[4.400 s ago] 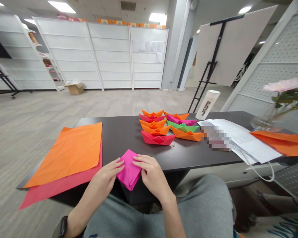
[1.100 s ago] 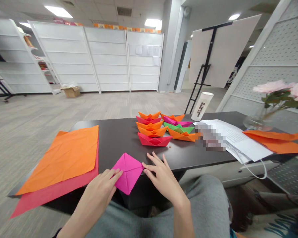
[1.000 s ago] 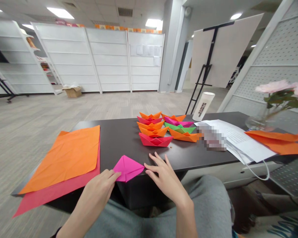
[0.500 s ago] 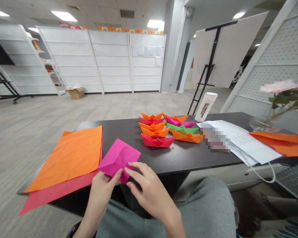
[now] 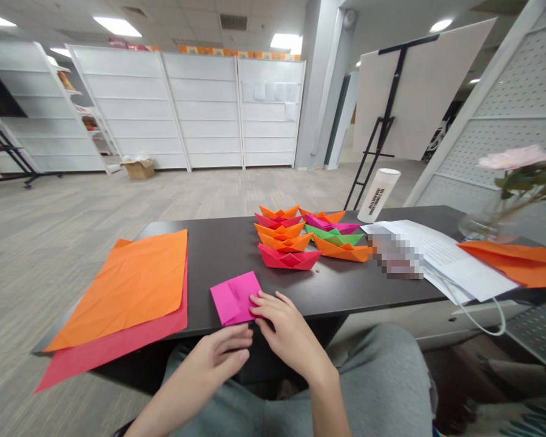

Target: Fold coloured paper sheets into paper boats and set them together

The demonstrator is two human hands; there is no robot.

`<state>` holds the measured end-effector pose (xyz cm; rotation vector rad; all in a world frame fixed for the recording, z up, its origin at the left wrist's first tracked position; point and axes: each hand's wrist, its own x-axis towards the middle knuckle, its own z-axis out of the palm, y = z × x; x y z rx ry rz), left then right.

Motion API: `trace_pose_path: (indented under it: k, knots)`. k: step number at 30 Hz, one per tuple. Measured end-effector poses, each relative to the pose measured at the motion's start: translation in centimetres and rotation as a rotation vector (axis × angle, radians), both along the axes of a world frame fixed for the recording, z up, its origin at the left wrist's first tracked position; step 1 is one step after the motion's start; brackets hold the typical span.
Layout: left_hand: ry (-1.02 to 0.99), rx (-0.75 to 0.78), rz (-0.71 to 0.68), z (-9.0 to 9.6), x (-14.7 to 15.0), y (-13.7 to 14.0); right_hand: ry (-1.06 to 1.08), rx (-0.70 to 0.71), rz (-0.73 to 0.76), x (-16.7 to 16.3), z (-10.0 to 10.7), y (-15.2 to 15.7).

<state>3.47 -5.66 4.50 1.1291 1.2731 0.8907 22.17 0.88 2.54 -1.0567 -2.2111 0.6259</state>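
A folded square of magenta paper (image 5: 234, 297) lies on the dark table near its front edge. My right hand (image 5: 284, 328) rests its fingertips on the paper's right side, fingers stretched out. Just below the paper's lower edge is my left hand (image 5: 218, 358), fingers extended and apart from the thumb, holding nothing. Behind the paper, folded paper boats stand in two rows; the nearest is a red boat (image 5: 290, 257), with an orange boat (image 5: 343, 249) to its right and a green boat (image 5: 334, 237) behind that.
Large orange sheets (image 5: 131, 285) and a red sheet (image 5: 118, 358) overhang the table's left front edge. On the right are white printed papers (image 5: 459, 261), a white cable (image 5: 500, 321), orange paper (image 5: 519, 258), a white cylinder (image 5: 378, 195) and a glass vase (image 5: 482, 226) with pink flowers.
The magenta paper has gone from being held up in both hands to lying on the table, folded smaller and further right. My left hand has let go and dropped below it.
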Motion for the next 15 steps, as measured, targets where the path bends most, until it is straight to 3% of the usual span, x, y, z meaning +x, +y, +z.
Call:
trace_pose_path:
  k: [2, 3, 5, 7, 9, 11, 15]
  knots:
    - [0.314, 0.044, -0.180, 0.7, -1.2, -0.2, -0.007, -0.019, 0.010, 0.5, 0.0, 0.1]
    - [0.456, 0.097, -0.204, 0.9, -1.9, -0.1, -0.009, -0.028, 0.016, 0.7, 0.0, 0.1]
    - [0.679, 0.284, -0.152, 0.7, -3.2, 0.4, -0.011, -0.043, 0.024, 0.8, 0.0, 0.1]
    - [0.820, 0.564, -0.067, -0.2, -4.6, 1.2, -0.010, -0.055, 0.028, 0.8, 0.0, 0.1]
    - [0.942, 0.759, -0.103, -1.6, -5.8, 2.1, -0.006, -0.062, 0.029, 0.8, 0.0, 0.2]
    - [1.055, 0.841, -0.196, -2.9, -6.6, 2.7, 0.001, -0.061, 0.030, 0.8, 0.1, 0.3]
    - [1.134, 0.865, -0.289, -4.1, -6.5, 3.0, 0.007, -0.039, 0.045, 0.7, 0.2, 0.4]
